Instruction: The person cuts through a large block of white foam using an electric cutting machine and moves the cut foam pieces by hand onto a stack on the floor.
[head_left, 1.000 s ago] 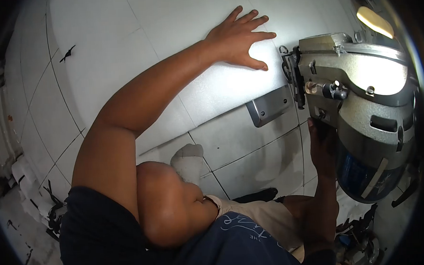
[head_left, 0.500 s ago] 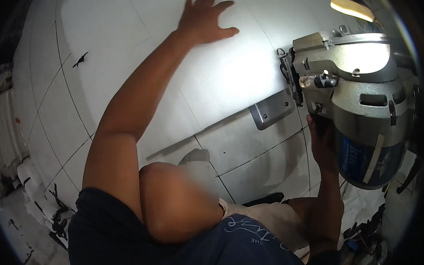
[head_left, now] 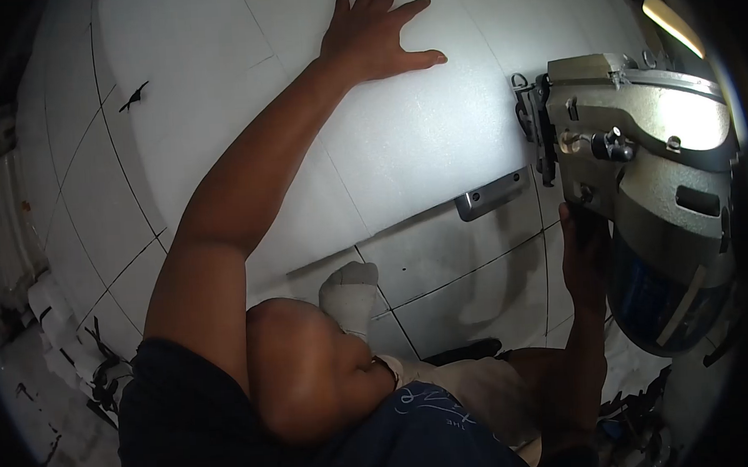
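Observation:
My left hand [head_left: 382,34] lies palm down with fingers spread on a white, foam-like sheet [head_left: 420,140]. At the right, my right hand [head_left: 583,253] reaches up to the underside of a large grey metal machine [head_left: 627,114], its fingers wrapped round a dark part there and partly hidden. The machine has a rounded housing with slots and a dark blue lower end. Black metal fittings [head_left: 539,130] on its left side stand close to the sheet's right end. A small grey plate with screws [head_left: 493,196] shows from under the sheet's near edge.
A lit lamp [head_left: 674,27] shines from the upper right. White floor tiles [head_left: 467,271] lie below the sheet, near my bent knee [head_left: 292,362] and a socked foot [head_left: 349,293]. White material and black strips [head_left: 104,370] lie at the left.
The machine and the sheet's right end have shifted right and slightly down in view. More of the grey plate is covered. My left hand has moved slightly right, still spread.

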`<state>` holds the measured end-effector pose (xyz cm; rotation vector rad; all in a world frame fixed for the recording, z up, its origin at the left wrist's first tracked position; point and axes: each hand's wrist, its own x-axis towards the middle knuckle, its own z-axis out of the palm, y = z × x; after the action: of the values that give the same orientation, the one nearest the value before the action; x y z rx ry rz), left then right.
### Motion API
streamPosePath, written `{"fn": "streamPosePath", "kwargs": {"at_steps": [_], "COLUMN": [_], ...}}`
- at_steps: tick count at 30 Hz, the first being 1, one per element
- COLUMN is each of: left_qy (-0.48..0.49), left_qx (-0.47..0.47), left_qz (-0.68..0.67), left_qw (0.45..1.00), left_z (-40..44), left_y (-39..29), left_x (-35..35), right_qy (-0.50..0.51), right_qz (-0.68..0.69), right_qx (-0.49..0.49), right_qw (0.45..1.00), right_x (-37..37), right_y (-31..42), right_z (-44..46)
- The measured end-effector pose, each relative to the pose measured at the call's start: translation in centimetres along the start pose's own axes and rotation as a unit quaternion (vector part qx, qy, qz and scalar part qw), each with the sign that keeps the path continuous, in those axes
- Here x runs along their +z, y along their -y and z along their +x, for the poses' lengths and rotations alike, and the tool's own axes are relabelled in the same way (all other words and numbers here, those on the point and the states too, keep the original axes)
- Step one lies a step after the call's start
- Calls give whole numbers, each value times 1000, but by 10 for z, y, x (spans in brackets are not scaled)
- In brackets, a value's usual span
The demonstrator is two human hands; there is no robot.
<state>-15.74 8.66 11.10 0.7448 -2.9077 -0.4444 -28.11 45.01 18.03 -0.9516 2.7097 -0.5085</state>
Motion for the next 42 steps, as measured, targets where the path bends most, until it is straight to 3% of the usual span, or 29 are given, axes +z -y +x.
{"fn": "streamPosePath", "kwargs": {"at_steps": [6, 8, 12, 14, 15, 17, 18, 20, 21, 22, 23, 24, 25, 26, 30, 32, 33, 35, 36, 38, 42], "left_qy": [-4, -1, -22, -26, -24, -22, -27, -30, -22, -13, -15, -83, -150, -152, -152, -152, -151, -149, -147, -147, -155], "left_qx": [11, 12, 25, 29, 31, 31, 35, 41, 40, 37, 37, 47, 57, 58, 59, 56, 58, 64, 65, 68, 66], "left_qz": [0, 13, 0, 5, 3, 4, 0, 1, 10, 19, 21, 55, 89, 89, 87, 89, 84, 83, 79, 75, 73], "left_qw": [1000, 1000, 999, 999, 999, 999, 999, 999, 999, 999, 999, 994, 983, 983, 983, 983, 983, 983, 984, 984, 983], "left_z": [-6, -7, -10, -10, -11, -13, -15, -15, -14, -10, -8, -7, -7, -6, -8, -9, -10, -10, -11, -13, -14], "left_y": [-14, -17, -24, -26, -27, -31, -33, -36, -37, -37, -34, -30, -31, -31, -35, -38, -39, -40, -41, -41, -50], "left_x": [-4, -1, 2, 5, 5, 6, 6, 8, 10, 13, 25, 44, 50, 56, 57, 58, 60, 61, 62, 62, 65], "right_qy": [-72, -89, -86, -143, -147, -113, -113, -70, -70, -93, -116, -119, -103, -78, -105, -67, -69, -173, -175, -127, -101], "right_qz": [-71, -255, -163, -455, -455, -342, -339, -48, -45, -220, -389, -390, -180, 40, -34, 27, 28, -206, -203, 8, 9], "right_qx": [-161, -244, -168, -324, -324, -261, -260, -116, -114, -208, -293, -294, -208, -109, -210, -102, -104, -222, -219, -165, -66], "right_qw": [982, 931, 968, 817, 817, 896, 897, 990, 990, 949, 866, 865, 956, 990, 972, 992, 992, 937, 938, 978, 993], "right_x": [9, 11, 8, 11, 13, 18, 18, 15, 18, 19, 20, 21, 23, 25, 27, 22, 25, 37, 39, 37, 31], "right_y": [-17, -24, -22, -33, -32, -30, -22, -3, -9, -19, -25, -20, -11, -6, -11, 5, -1, -17, -15, -5, 16], "right_z": [-2, -2, 0, 0, 1, 2, 3, 4, 4, 8, 10, 12, 13, 15, 20, 20, 22, 27, 28, 30, 26]}}
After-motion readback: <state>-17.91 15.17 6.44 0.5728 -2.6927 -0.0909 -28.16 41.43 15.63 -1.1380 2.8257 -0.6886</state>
